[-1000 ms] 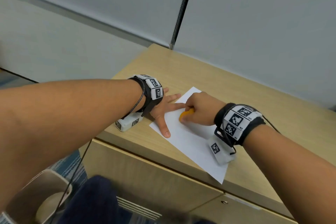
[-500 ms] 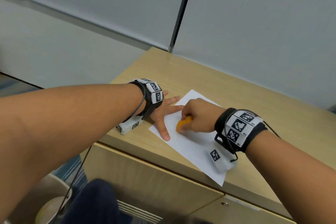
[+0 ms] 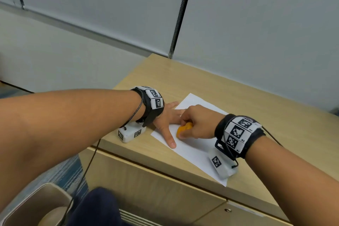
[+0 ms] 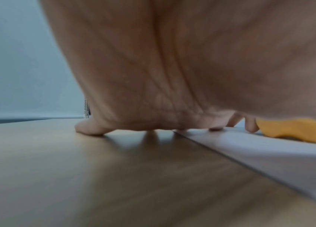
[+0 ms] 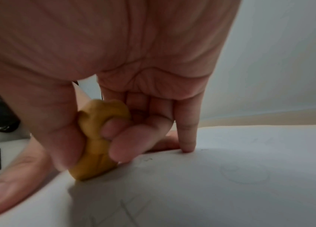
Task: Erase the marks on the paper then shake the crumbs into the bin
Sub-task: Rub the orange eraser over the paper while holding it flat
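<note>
A white sheet of paper (image 3: 194,149) lies on the wooden cabinet top (image 3: 256,108). My left hand (image 3: 167,121) lies flat with spread fingers, pressing the paper's left corner down. My right hand (image 3: 197,124) grips an orange eraser (image 3: 184,129) and holds its tip against the paper beside my left thumb. In the right wrist view the eraser (image 5: 97,141) is pinched between thumb and fingers, and faint pencil marks (image 5: 244,173) show on the paper (image 5: 231,192). The left wrist view shows the eraser (image 4: 297,130) on the paper (image 4: 281,155).
A beige bin (image 3: 31,205) stands on the floor at the lower left, below the cabinet's front edge. Grey wall panels (image 3: 256,24) rise behind the cabinet. A dark-clothed knee (image 3: 95,207) is in the foreground.
My right hand has slid the eraser down and left along the paper, closer to my left thumb. The left hand has stayed pressed on the sheet.
</note>
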`<state>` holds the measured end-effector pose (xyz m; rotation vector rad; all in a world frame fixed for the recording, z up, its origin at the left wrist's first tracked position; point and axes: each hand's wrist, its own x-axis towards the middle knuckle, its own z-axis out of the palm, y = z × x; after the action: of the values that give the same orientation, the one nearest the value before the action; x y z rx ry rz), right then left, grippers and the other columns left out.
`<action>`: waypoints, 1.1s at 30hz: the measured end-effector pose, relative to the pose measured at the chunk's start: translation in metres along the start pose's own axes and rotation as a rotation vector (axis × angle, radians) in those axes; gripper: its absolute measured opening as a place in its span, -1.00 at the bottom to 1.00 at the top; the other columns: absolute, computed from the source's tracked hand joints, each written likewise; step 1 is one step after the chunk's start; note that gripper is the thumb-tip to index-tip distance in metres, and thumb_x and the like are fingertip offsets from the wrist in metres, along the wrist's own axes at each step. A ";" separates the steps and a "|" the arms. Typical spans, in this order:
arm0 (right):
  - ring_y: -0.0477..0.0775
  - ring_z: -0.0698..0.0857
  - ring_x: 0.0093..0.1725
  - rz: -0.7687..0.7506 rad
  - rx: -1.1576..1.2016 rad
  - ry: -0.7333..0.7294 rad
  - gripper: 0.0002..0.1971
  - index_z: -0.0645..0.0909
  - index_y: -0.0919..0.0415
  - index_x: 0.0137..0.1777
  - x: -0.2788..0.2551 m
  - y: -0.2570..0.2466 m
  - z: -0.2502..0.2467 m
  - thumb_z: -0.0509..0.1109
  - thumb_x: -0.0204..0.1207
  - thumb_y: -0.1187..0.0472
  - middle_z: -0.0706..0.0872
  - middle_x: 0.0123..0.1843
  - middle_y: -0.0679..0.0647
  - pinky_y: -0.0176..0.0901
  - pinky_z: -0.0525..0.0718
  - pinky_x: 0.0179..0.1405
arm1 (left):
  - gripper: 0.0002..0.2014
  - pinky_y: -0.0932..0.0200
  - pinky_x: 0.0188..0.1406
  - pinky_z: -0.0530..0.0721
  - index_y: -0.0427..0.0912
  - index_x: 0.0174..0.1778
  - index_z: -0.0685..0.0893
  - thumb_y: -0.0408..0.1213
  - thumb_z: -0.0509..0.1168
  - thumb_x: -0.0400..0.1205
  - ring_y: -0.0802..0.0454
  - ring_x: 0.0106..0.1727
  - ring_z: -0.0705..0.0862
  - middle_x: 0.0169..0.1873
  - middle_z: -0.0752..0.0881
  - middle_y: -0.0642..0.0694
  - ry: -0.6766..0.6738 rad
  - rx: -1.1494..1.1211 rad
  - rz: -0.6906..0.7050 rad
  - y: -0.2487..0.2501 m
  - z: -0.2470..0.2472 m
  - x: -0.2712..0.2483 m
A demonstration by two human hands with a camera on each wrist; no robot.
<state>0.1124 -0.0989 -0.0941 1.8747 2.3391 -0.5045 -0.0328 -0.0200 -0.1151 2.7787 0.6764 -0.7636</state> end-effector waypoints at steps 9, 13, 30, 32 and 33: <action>-0.06 0.63 -0.31 -0.028 -0.076 0.033 -0.76 0.72 0.13 -0.17 0.000 0.004 0.001 0.52 0.53 -0.05 0.67 -0.32 -0.10 -0.18 0.58 -0.29 | 0.25 -0.43 0.61 -0.26 0.39 0.64 -0.29 0.59 0.37 0.19 -0.29 0.64 -0.48 0.64 -0.49 0.07 -0.006 0.107 -0.073 -0.007 0.001 0.021; 0.01 0.66 -0.28 0.023 -0.110 0.027 -0.72 0.71 0.13 -0.21 0.006 0.012 -0.008 0.53 0.51 -0.08 0.64 -0.37 -0.10 -0.14 0.57 -0.29 | 0.28 -0.46 0.59 -0.24 0.42 0.61 -0.35 0.61 0.36 0.15 -0.28 0.64 -0.48 0.64 -0.51 0.09 -0.010 0.090 -0.083 -0.008 0.001 0.022; 0.05 0.69 -0.25 0.031 -0.090 0.028 -0.76 0.72 0.07 -0.23 0.010 0.011 -0.009 0.56 0.46 -0.08 0.67 -0.35 -0.08 -0.08 0.68 -0.23 | 0.23 -0.37 0.59 -0.25 0.32 0.67 -0.27 0.52 0.39 0.26 -0.24 0.66 -0.43 0.66 -0.40 0.15 0.033 0.097 -0.059 -0.004 0.001 0.017; 0.08 0.69 -0.27 0.036 -0.094 0.059 -0.74 0.63 0.03 -0.32 0.013 0.011 -0.007 0.55 0.46 -0.07 0.66 -0.37 -0.05 -0.07 0.67 -0.25 | 0.27 -0.37 0.60 -0.25 0.28 0.68 -0.24 0.55 0.39 0.21 -0.23 0.67 -0.42 0.67 -0.35 0.14 0.035 0.104 -0.060 -0.003 0.001 0.017; 0.02 0.66 -0.31 0.001 -0.100 0.026 -0.73 0.61 0.02 -0.32 0.010 0.005 -0.005 0.57 0.45 -0.07 0.65 -0.37 -0.08 -0.11 0.64 -0.29 | 0.26 -0.35 0.62 -0.22 0.29 0.69 -0.14 0.58 0.38 0.16 -0.23 0.67 -0.39 0.69 -0.29 0.10 0.032 0.111 -0.057 -0.004 0.000 0.018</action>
<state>0.1160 -0.0869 -0.0928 1.8485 2.3328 -0.3584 -0.0206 -0.0099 -0.1246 2.8880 0.7439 -0.7926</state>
